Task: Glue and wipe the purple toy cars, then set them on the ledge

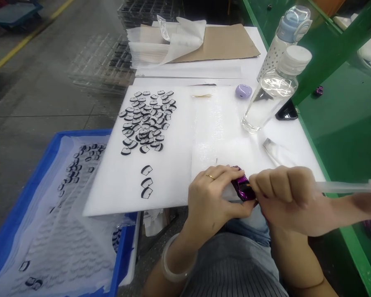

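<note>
My left hand (212, 194), with a ring and a pale bangle, grips a small shiny purple part (241, 187) at the near edge of the white foam board (173, 165). My right hand (284, 196) is closed around a clear syringe-like applicator (346, 187) whose body sticks out to the right; its tip end is at the purple part, hidden by my fingers. Several small black-and-white curved pieces (146, 119) lie piled on the board's left half, with three (146, 181) set apart closer to me.
A blue crate (24, 185) lined with white sheet holds more curved pieces at lower left. Two clear water bottles (270, 95), a lilac case (243, 90), a black object (287, 111), cardboard (222, 41) and stacked sheets stand at the back. A green frame (330, 53) borders the right.
</note>
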Available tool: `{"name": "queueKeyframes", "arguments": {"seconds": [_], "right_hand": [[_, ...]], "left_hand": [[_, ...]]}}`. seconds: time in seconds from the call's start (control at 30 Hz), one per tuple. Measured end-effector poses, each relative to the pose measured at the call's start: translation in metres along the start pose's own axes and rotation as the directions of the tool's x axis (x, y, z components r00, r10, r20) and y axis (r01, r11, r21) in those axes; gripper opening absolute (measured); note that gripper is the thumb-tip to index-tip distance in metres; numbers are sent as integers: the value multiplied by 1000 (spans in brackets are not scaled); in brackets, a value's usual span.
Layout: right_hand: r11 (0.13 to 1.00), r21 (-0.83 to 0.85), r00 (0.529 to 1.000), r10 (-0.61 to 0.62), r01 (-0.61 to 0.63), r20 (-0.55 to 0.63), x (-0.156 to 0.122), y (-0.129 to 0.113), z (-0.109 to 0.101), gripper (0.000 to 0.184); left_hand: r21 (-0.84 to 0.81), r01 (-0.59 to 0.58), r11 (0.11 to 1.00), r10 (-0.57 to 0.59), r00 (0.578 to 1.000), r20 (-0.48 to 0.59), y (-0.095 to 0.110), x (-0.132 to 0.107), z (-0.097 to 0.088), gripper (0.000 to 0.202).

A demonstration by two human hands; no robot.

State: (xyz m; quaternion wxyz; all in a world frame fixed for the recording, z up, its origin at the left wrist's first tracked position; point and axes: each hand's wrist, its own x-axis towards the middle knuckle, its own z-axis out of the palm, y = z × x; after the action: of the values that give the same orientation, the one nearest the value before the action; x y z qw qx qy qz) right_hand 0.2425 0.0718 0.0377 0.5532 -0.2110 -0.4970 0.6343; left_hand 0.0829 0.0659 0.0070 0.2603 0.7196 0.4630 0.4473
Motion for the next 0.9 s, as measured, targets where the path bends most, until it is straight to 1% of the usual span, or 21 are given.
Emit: {"name": "queueKeyframes", "arguments": {"seconds": [0.03,0.1,0.27,0.4,0.47,0.6,0.73,0.8,0.9], "right_hand": [[999,35,999,-20,21,-35,-1,0,4,47],[997,54,995,-46,51,-90,0,2,9,48],[995,62,995,-71,75,-68,9,2,16,60],[996,-22,993,-89,87,-77,9,-3,21,66],[996,-58,994,-71,66,-86,8,-6,23,67],[994,-107,993,11,-24,-119,6,-9,24,66],[972,-231,984,-2,-40,-178,5,-10,23,62],[956,-279,980,39,-94,-196,2,-13,25,60],[932,-317,976,123,-176,-181,-4,-23,33,53]], "left_hand": [[3,3,1000,-3,1000,1,0,0,0,34],[8,1,1000,-1,1000,3,0,0,0,34],[9,-3,1000,3,1000,0,0,0,-1,32],[13,-10,1000,10,1000,5,0,-1,0,34],[13,-8,1000,8,1000,10,0,-1,1,35],[21,1,1000,-1,1000,5,1,0,1,35],[26,-4,1000,4,1000,7,0,-1,1,33],[29,-9,1000,9,1000,1,0,-2,2,34],[42,-10,999,10,1000,5,0,-2,2,34]]}}
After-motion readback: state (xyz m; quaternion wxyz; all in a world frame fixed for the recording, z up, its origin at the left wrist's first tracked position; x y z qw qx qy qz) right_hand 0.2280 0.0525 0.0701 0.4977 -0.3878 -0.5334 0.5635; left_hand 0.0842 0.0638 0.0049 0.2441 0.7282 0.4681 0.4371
